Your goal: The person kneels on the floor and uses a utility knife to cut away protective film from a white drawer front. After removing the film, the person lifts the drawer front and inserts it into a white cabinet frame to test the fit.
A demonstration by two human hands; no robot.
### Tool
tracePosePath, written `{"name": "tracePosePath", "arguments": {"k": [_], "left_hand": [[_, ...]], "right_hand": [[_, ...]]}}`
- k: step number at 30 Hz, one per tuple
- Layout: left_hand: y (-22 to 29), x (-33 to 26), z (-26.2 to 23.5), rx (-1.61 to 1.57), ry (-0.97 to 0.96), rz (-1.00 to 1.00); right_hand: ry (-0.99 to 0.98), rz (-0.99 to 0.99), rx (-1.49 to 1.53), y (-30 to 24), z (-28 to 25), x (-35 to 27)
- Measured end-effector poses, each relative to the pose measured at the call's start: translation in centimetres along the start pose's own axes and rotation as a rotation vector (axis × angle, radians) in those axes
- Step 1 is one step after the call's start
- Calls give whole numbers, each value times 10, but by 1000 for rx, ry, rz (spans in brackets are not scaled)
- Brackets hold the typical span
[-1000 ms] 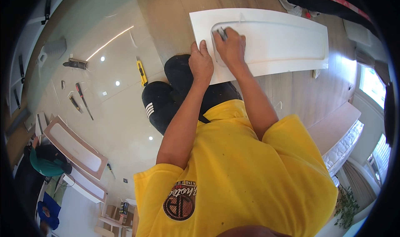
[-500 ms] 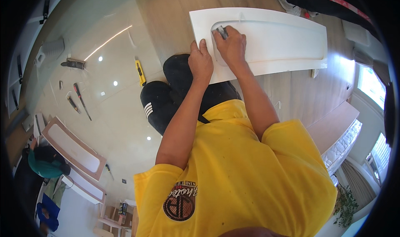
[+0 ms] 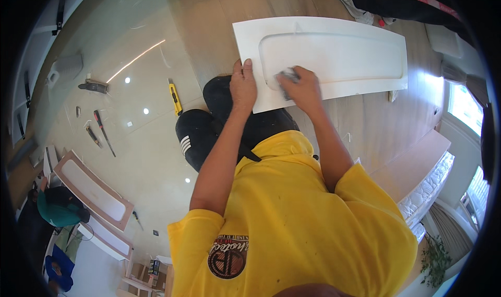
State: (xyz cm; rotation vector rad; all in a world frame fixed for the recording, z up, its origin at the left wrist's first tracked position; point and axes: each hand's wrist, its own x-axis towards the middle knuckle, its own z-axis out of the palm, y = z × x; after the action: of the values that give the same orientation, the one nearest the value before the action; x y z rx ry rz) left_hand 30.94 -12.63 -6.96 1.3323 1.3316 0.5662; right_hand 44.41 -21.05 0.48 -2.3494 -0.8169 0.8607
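In front of my knees lies a white panel point(image 3: 360, 62) with a curved far edge and a rounded rectangular recess. Gripping its left edge is my left hand point(image 3: 243, 87), thumb on top and fingers mostly hidden along the side. My right hand point(image 3: 305, 91) is closed round a grey folded pad point(image 3: 288, 78), which looks like sandpaper; motion blurs it. The pad is against the panel at the near left corner of the recess.
On the floor to my left are a yellow utility knife point(image 3: 175, 98), a screwdriver point(image 3: 104, 133), a dark hand tool point(image 3: 94, 86) and a white jug point(image 3: 67, 67). Framed panels point(image 3: 78, 174) stand lower left beside a person in teal point(image 3: 55, 207). Another person's leg point(image 3: 412, 6) is upper right.
My right hand has moved the grey pad toward me and slightly right, from the recess's far left corner to its near left. My left hand stays on the panel's edge.
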Motion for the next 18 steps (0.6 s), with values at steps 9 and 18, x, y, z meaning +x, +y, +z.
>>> {"name": "tracePosePath", "arguments": {"k": [9,18], "left_hand": [[-66,-80,-100,-40,-75,-338],[-94,-114,-148,50,140,-538]], "right_hand": [[-97,254,523,38,-30,-57],[-300,-168,-126,11,-5,-36]]}}
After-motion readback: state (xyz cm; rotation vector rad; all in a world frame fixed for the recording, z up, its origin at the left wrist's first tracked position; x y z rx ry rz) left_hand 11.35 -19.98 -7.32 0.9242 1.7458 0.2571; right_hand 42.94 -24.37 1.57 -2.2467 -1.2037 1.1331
